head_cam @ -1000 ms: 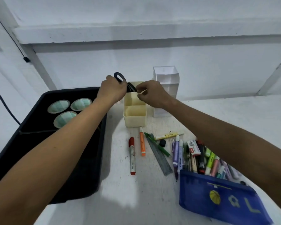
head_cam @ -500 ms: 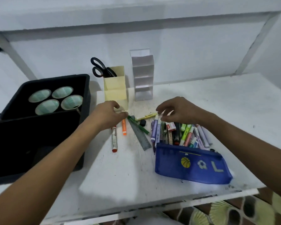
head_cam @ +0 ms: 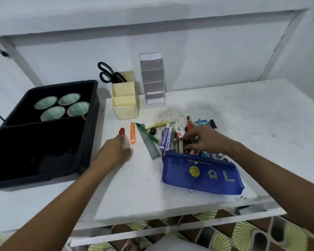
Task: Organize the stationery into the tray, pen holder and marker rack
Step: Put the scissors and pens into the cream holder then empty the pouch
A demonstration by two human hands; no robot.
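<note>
Left hand [head_cam: 114,151] has dropped onto red-capped marker [head_cam: 122,132], fingers [head_cam: 120,137] covering barrel.

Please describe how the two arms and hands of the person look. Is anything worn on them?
Both forearms are bare up to the picture's edge: no sleeve shows. The left hand and the right hand wear no glove. I see no watch, bracelet or ring, though the picture is slightly blurred, so a thin ring could escape notice. No markings or cables are on the arms.
</note>
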